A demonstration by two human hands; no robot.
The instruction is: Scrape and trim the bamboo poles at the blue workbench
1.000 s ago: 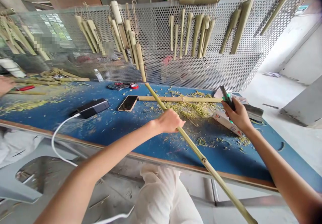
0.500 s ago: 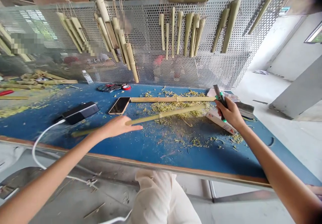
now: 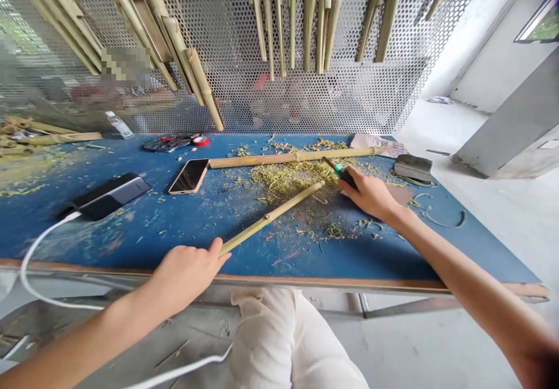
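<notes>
The left hand [image 3: 187,275] is at the near edge of the worktop [image 3: 257,264], left of its middle, its grip clamped around the near end of a green bamboo stick [image 3: 266,219]. The stick slants from there toward the far right corner, its other end above a scatter of yellow-green shavings [image 3: 279,180]; whether that end touches the worktop I cannot tell. The right hand [image 3: 371,194] is over the right half, its grip closed around the dark handle of a green-marked tool [image 3: 343,172]. The tool's tip points toward the far edge, close to a longer bamboo pole [image 3: 271,159]; contact between them is unclear. That pole lies roughly parallel to the far edge, its left end beside a phone [image 3: 190,176]. Nearer the left edge lies a black device [image 3: 111,197] with a white cable [image 3: 38,243] running over the near edge. A red tape roll [image 3: 201,141] and a bottle [image 3: 119,124] are near the far edge.
</notes>
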